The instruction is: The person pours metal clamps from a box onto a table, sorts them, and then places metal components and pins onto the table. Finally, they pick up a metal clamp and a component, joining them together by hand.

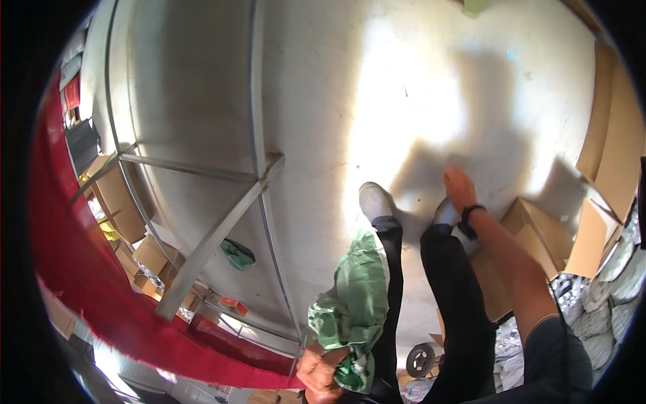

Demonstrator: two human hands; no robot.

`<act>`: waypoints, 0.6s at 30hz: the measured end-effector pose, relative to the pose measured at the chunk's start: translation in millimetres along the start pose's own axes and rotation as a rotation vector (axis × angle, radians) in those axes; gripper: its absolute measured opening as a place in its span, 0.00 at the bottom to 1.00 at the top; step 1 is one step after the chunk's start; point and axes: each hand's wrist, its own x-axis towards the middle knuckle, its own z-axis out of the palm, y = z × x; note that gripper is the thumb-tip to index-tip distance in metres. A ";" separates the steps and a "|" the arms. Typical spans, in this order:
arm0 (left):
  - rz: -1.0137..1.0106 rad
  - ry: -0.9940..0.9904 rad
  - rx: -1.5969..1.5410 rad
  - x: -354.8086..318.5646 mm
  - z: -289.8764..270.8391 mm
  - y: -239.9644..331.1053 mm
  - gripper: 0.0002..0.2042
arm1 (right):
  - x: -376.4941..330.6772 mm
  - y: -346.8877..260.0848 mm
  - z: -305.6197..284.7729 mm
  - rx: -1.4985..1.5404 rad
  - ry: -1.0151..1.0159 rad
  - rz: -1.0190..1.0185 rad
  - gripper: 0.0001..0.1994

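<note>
My left hand [323, 372], low in the picture, is closed around a crumpled green plastic sack [356, 286]. The sack hangs in folds beside my left leg, with a whitish edge along its right side. My right hand [459, 188] is held out in front above my right shoe, its fingers curled into a loose fist. Nothing shows sticking out of that fist, and a black band circles the wrist. My two grey shoes stand on the pale floor between the hands.
A metal frame [222, 232] with red cloth [87, 269] stands at the left, with cardboard boxes [121, 202] beyond it. A dark green bag [238, 254] lies on the floor there. Open cartons [531, 232] and stacked grey packages [605, 303] line the right. A black wheel [420, 360] is near my legs.
</note>
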 end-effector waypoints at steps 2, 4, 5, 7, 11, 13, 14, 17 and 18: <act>0.016 -0.008 -0.061 -5.5 -12.5 25.7 0.17 | -37.2 -19.0 -25.5 0.071 -0.104 0.098 0.04; 0.066 -0.046 -0.078 -18.7 -26.2 45.2 0.21 | -76.5 -42.3 -58.4 0.027 -0.183 0.200 0.04; 0.055 -0.101 -0.093 -22.2 -34.6 59.2 0.22 | -94.4 -50.6 -77.7 0.009 -0.242 0.199 0.06; 0.063 -0.136 -0.123 -27.6 -46.6 84.4 0.22 | -134.2 -57.3 -114.4 0.012 -0.233 0.217 0.09; 0.090 -0.210 -0.175 -58.5 -65.4 128.1 0.22 | -211.8 -64.9 -190.1 0.051 -0.180 0.352 0.10; 0.183 -0.247 -0.154 -67.7 -82.0 151.0 0.22 | -241.4 -74.7 -227.8 0.045 -0.158 0.377 0.10; 0.195 -0.230 -0.158 -72.5 -95.2 169.2 0.22 | -259.5 -79.4 -248.1 0.044 -0.149 0.417 0.09; 0.186 -0.218 -0.232 -76.8 -128.3 217.5 0.19 | -287.8 -102.8 -307.8 -0.020 -0.051 0.354 0.09; 0.215 -0.189 -0.230 -78.9 -136.9 230.2 0.19 | -284.5 -114.2 -328.3 -0.018 -0.018 0.332 0.09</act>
